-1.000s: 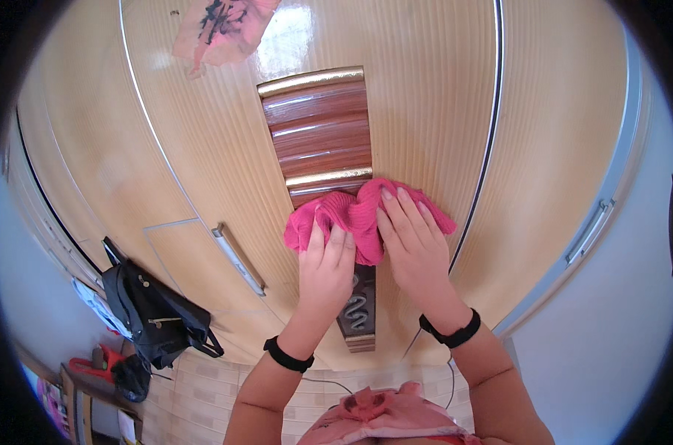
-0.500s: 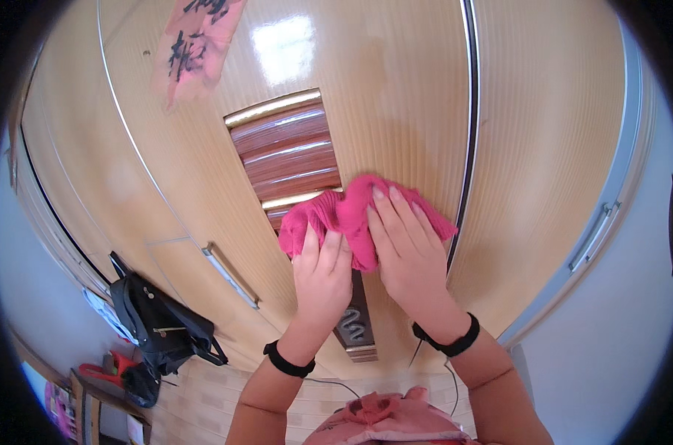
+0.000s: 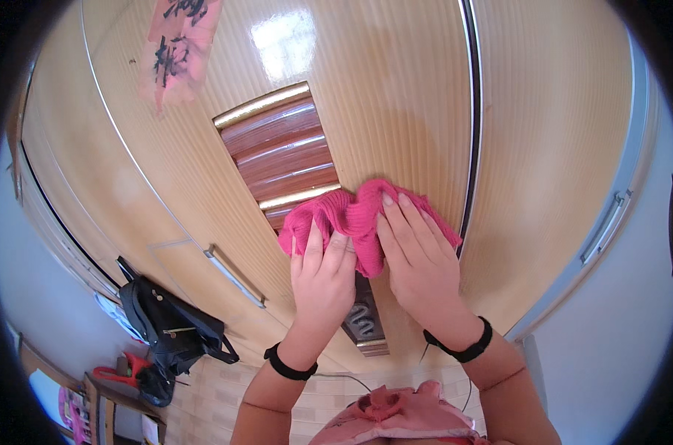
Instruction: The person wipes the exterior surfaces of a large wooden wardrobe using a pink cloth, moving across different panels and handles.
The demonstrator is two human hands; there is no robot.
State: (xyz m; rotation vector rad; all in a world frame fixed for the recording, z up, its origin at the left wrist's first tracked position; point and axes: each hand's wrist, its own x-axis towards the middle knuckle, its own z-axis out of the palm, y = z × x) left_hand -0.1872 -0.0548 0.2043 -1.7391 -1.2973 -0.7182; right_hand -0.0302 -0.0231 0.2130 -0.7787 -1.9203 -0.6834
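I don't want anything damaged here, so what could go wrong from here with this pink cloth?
The bunched pink cloth overlaps the lower gold strip in this view, so a fold might catch on that edge. Beside the right hand, a corner of it comes close to the dark seam and could snag there. Below, a thin cable seems to lie on the tiled floor, a possible trip hazard.

Free door panel [image 3: 396, 96] above pink cloth [image 3: 368, 256], bar handle [image 3: 234, 276] at left, backpack [image 3: 166, 315] beyond, depth unclear
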